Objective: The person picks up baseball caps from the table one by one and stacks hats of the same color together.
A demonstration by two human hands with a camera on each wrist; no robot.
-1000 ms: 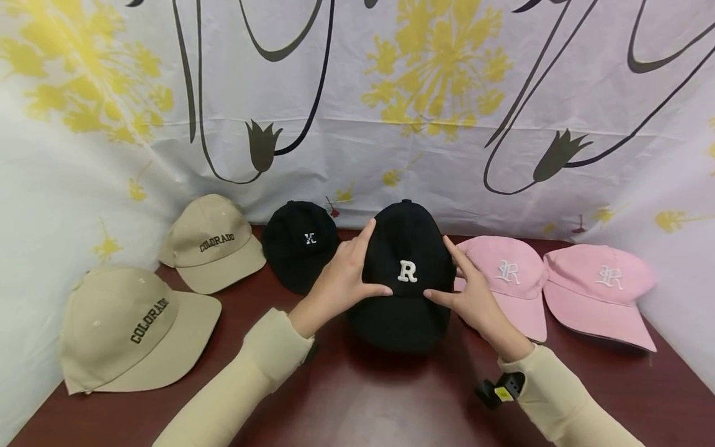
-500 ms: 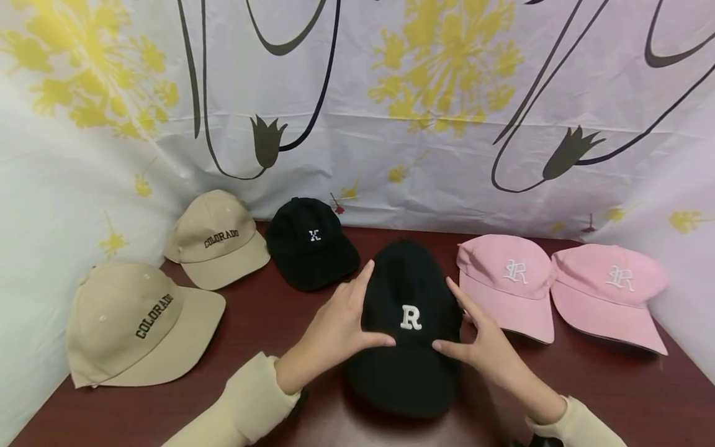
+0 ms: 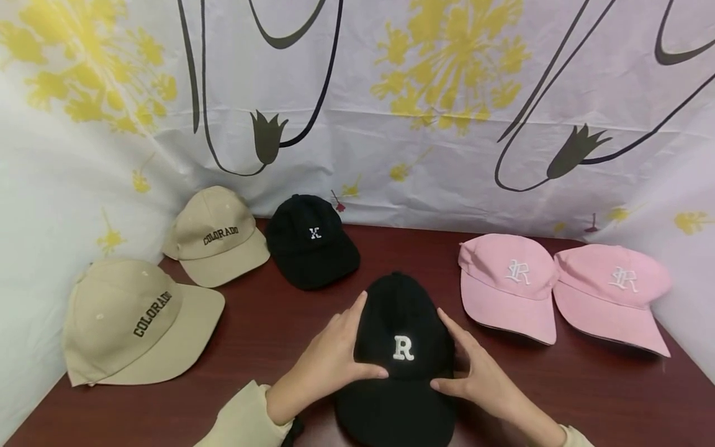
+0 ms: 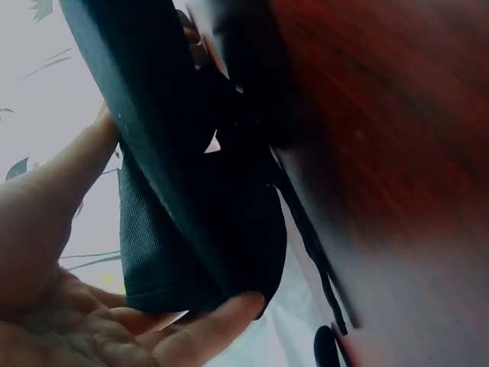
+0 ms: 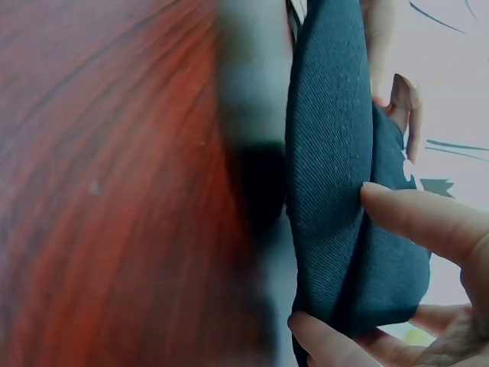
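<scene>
A black baseball cap with a white letter R (image 3: 401,310) is between both hands at the front middle, its brim toward the wearer of the camera. My left hand (image 3: 326,357) grips its left side, the thumb on the front where crown meets brim. On the other side my right hand (image 3: 485,375) grips it the same way. In the left wrist view, fingers reach under the cap's edge (image 4: 229,222). The right wrist view has the thumb on the brim seam and fingertips at the lower edge of the cap (image 5: 328,168). The brim's front end leaves the head view.
Two beige COLORADO caps, the nearer (image 3: 123,316) and the farther (image 3: 215,233), stand at left. Beside them is a smaller black cap (image 3: 310,239). Two pink caps, one inner (image 3: 505,279) and one outer (image 3: 609,285), touch at right. Behind the dark red table (image 3: 402,248) hangs a patterned cloth (image 3: 357,74).
Both hands have brought the black R cap toward the wearer, away from the row at the back. The smaller black cap and the inner pink cap are now fully uncovered.
</scene>
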